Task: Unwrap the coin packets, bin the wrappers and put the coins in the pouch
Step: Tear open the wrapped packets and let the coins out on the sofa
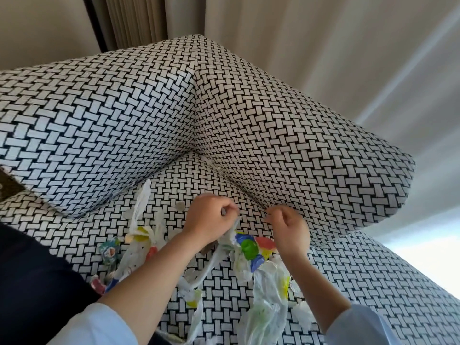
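**A:** What's furthest left?

**B:** A small round packet of blue-and-white printed plastic (109, 250) lies unopened, as far as I can tell, on the black-and-white basket-weave sofa seat (196, 180). Just beside it trails a long white plastic strip (139, 207), and a loose round grey coin (179, 206) rests on the seat beyond.

**A:** And the hands?

**B:** The left hand (209, 217) has its fingers curled and pinches the top edge of a crumpled white plastic wrapper printed in blue, green, red and yellow (249, 246). The right hand (290, 230) is raised just beside it, thumb and forefinger drawn together. I cannot tell whether they hold film or nothing.

**A:** So which step is this?

**B:** Unwrapping, I judge. The wrapper looks to be mid-tear, with several wrappers strewn about and coins not yet gathered.

**A:** What does the next move call for?

**B:** Probably pulling the film apart so the coin drops free without rolling into the cushion gap. Neither pouch nor bin is in view.
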Action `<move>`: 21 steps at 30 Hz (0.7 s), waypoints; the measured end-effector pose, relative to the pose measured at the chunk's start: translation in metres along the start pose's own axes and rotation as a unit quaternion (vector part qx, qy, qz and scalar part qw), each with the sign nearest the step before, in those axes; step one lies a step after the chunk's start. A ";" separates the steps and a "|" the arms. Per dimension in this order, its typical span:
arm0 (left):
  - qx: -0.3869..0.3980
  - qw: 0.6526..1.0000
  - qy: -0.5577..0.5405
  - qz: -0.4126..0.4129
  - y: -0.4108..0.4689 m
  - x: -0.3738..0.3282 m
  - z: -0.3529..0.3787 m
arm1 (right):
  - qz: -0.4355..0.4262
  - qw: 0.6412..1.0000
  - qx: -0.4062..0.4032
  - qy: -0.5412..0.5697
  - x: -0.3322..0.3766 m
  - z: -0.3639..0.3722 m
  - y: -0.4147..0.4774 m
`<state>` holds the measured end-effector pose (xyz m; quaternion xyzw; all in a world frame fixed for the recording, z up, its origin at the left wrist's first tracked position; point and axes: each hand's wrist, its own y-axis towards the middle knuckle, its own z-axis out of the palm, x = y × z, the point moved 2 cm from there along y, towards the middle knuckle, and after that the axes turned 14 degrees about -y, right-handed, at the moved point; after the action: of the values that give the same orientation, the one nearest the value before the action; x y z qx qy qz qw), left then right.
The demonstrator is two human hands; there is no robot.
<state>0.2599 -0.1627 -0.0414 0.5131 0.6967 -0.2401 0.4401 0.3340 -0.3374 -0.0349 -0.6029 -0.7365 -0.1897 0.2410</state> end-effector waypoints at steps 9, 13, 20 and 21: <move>-0.041 0.997 0.043 0.045 0.012 0.002 0.010 | 0.003 0.957 0.224 -0.184 -0.008 0.022 0.029; -0.006 0.997 0.082 0.006 0.025 0.007 0.021 | 0.023 0.938 0.273 -0.211 0.000 0.036 0.044; 0.067 0.981 0.182 0.003 0.057 0.020 0.037 | 0.071 0.921 0.334 -0.186 0.004 0.046 0.069; 0.076 0.977 0.198 -0.001 0.062 0.023 0.039 | 0.068 0.919 0.339 -0.190 0.004 0.046 0.071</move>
<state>0.3297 -0.1599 -0.0729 0.5821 0.7502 -0.1861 0.2526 0.3970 -0.2935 -0.0711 -0.5581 -0.7460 0.2065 0.2991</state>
